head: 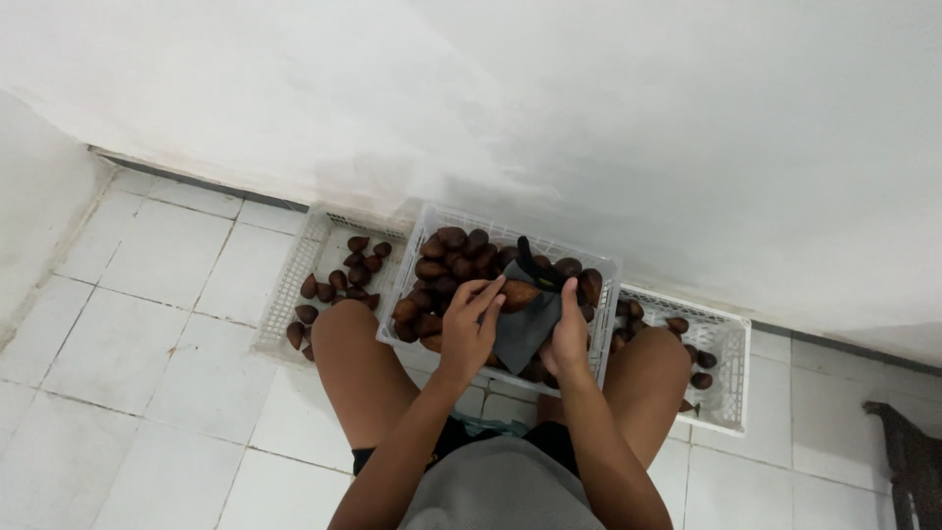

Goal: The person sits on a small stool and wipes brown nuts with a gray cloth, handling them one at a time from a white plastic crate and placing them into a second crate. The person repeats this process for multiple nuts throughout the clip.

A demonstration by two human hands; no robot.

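Observation:
A white slatted plastic basket (428, 228) sits between my knees, heaped with brown scaly fruits (446, 253). Over it, my left hand (469, 322) pinches one brown fruit (518, 293) with its fingertips. My right hand (568, 334) holds a dark grey cloth (523, 330) against that same fruit. A black strap or handle (530, 261) pokes up just behind the fruit.
A white basket (292, 287) on the left holds several brown fruits (345, 278); another white basket (724, 345) on the right holds a few. All stand on white floor tiles against a white wall. A dark object (908, 453) sits at the right edge.

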